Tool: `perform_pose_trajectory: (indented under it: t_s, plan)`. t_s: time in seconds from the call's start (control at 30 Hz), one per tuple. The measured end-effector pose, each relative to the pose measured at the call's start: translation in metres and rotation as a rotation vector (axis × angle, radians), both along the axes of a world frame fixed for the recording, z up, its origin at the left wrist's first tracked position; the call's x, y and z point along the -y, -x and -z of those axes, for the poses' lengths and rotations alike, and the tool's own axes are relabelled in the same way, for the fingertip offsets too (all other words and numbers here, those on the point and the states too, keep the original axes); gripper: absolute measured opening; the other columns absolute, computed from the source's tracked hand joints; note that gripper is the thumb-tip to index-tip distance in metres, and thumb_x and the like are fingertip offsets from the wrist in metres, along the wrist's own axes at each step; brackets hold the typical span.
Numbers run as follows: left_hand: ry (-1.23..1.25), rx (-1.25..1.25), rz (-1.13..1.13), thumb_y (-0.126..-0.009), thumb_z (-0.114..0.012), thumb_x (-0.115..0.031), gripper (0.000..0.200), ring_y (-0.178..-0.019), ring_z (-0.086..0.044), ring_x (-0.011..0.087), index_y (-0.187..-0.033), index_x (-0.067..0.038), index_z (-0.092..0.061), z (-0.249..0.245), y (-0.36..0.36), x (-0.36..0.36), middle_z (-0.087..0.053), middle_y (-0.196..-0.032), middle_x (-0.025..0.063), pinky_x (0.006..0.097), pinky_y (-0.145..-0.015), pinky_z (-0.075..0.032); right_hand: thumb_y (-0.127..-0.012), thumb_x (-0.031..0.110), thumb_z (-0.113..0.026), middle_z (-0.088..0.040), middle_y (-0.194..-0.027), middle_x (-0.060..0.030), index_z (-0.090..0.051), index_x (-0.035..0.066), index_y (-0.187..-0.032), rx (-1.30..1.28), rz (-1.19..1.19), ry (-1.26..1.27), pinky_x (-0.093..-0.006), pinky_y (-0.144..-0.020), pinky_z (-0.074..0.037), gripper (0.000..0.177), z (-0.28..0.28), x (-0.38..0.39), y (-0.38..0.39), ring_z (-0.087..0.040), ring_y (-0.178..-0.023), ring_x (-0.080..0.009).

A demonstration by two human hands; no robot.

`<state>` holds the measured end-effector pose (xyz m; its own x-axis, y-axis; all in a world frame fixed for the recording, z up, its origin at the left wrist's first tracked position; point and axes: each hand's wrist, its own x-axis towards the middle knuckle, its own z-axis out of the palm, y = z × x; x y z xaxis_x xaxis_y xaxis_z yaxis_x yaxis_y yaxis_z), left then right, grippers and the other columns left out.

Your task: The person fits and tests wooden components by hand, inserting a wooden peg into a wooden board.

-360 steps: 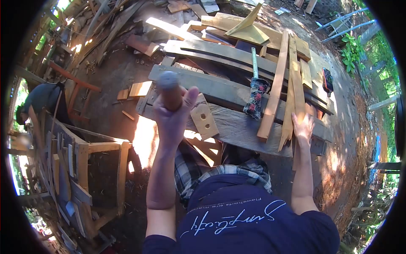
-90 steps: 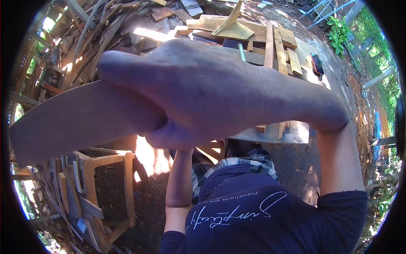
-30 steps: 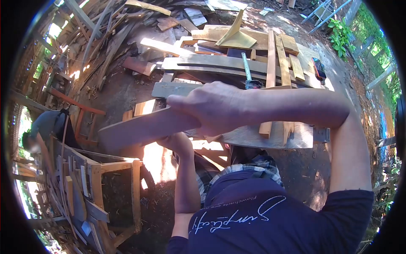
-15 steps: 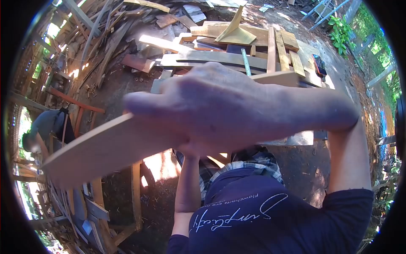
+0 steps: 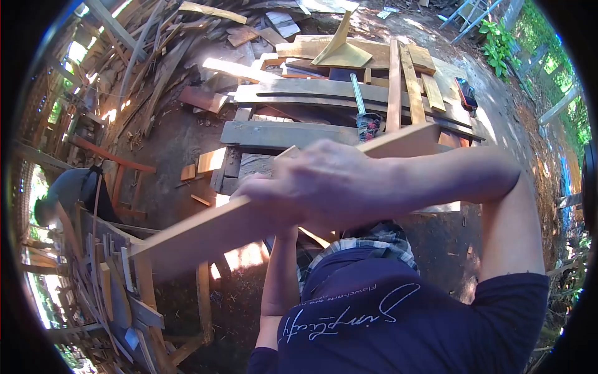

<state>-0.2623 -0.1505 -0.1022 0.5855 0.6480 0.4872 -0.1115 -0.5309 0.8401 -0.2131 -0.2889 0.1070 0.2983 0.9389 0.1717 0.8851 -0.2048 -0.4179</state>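
At the left I see a person bent over near a wooden frame. A long board slants across the middle, above the near side of the bench. My left hand is mostly hidden beneath it; I can't tell its grip. My right hand, slightly blurred, is closed around the board. Beyond it lies a metal ruler; farther right, a phone.

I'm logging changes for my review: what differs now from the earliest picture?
The right hand has moved left from the long boards and now grips a raised flat board. The left hand, raised in view before, is mostly hidden. The metal ruler and red-edged device stayed put.
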Motion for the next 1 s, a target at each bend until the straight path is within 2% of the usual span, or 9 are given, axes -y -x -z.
perform_pose_trajectory:
  t_s: [0.07,0.13,0.23,0.27,0.4,0.5,0.63,0.8,1.0]
  plan:
    - [-0.107,-0.076,-0.073,-0.092,-0.067,-0.016,0.034,-0.096,-0.059,0.017,-0.118,0.0,-0.053,0.0,0.006,-0.002,-0.06,-0.109,0.0083,0.0291,-0.08,-0.05,-0.081,0.019,-0.07,-0.059,-0.072,-0.011,-0.048,0.009,-0.117,0.051,-0.027,-0.063,-0.0437,-0.055,-0.053,0.044,0.002,0.004,-0.006,-0.066,-0.063,-0.0271]
    - [-0.139,-0.086,-0.075,-0.092,-0.067,-0.016,0.034,-0.095,-0.059,0.0171,-0.118,0.0,-0.053,0.019,0.011,-0.006,-0.06,-0.109,0.0084,0.0286,-0.079,-0.05,-0.08,0.012,-0.067,-0.063,-0.068,-0.0108,-0.047,0.009,-0.117,0.043,0.067,0.132,-0.0426,-0.053,-0.054,0.042,-0.006,0.003,-0.013,-0.068,-0.063,-0.0306]
    - [0.014,0.057,0.043,-0.098,-0.053,-0.014,0.026,-0.101,-0.058,0.014,-0.121,-0.002,-0.05,0.048,0.012,-0.007,-0.056,-0.115,0.0058,0.0278,-0.08,-0.05,-0.078,0.014,-0.07,-0.062,-0.072,-0.0114,-0.046,0.008,-0.113,0.053,0.016,-0.181,-0.0423,-0.053,-0.054,0.042,-0.032,-0.006,-0.002,-0.068,-0.063,-0.0304]
    - [0.032,0.083,0.096,-0.097,-0.056,-0.013,0.028,-0.1,-0.058,0.0146,-0.121,-0.002,-0.05,0.044,0.01,-0.004,-0.056,-0.114,0.0064,0.0292,-0.081,-0.05,-0.077,0.016,-0.074,-0.061,-0.074,-0.0116,-0.044,0.008,-0.112,0.026,-0.038,-0.31,-0.0425,-0.054,-0.055,0.047,-0.038,-0.008,0.003,-0.067,-0.064,-0.0313]
    - [0.103,0.178,0.282,-0.09,-0.065,-0.009,0.038,-0.095,-0.058,0.0173,-0.123,-0.002,-0.048,0.017,0.013,0.012,-0.056,-0.109,0.0086,0.0345,-0.083,-0.051,-0.076,0.014,-0.073,-0.062,-0.074,-0.0117,-0.047,0.009,-0.107,-0.073,-0.065,0.086,-0.0429,-0.051,-0.054,0.041,0.006,0.008,0.002,-0.068,-0.065,-0.0302]
    - [0.38,0.321,0.129,-0.094,-0.064,-0.011,0.026,-0.082,-0.056,0.0132,-0.106,-0.008,-0.042,-0.005,-0.003,0.014,-0.054,-0.097,0.006,0.0271,-0.072,-0.051,-0.075,0.01,-0.069,-0.061,-0.073,-0.0111,-0.048,0.006,-0.1,0.005,0.177,-0.081,-0.0415,-0.055,-0.053,0.033,0.004,0.019,-0.016,-0.066,-0.064,-0.0307]
    - [0.265,0.553,0.261,-0.094,-0.066,-0.01,0.03,-0.066,-0.052,0.0107,-0.09,-0.011,-0.036,-0.054,-0.012,0.01,-0.052,-0.079,0.0024,0.0262,-0.065,-0.048,-0.077,0.013,-0.069,-0.064,-0.08,-0.0168,-0.045,0.004,-0.105,0.068,0.223,-0.351,-0.0437,-0.064,-0.055,0.039,0.002,0.035,-0.029,-0.068,-0.073,-0.0338]
    - [0.351,0.465,0.302,-0.093,-0.066,-0.009,0.029,-0.069,-0.053,0.0103,-0.091,-0.012,-0.038,-0.057,-0.012,0.008,-0.052,-0.079,0.0025,0.0254,-0.065,-0.048,-0.072,0.011,-0.07,-0.064,-0.081,-0.0179,-0.042,0.004,-0.108,-0.001,0.293,-0.193,-0.0445,-0.067,-0.054,0.046,0.014,0.058,-0.02,-0.068,-0.077,-0.0358]
    - [0.192,0.304,0.365,-0.093,-0.067,-0.009,0.028,-0.07,-0.053,0.0102,-0.091,-0.012,-0.039,-0.046,-0.014,-0.007,-0.055,-0.08,0.0026,0.0253,-0.07,-0.048,-0.069,0.007,-0.072,-0.062,-0.082,-0.0171,-0.043,0.005,-0.114,-0.134,0.382,-0.207,-0.0418,-0.067,-0.052,0.054,0.031,0.069,-0.029,-0.067,-0.078,-0.0352]
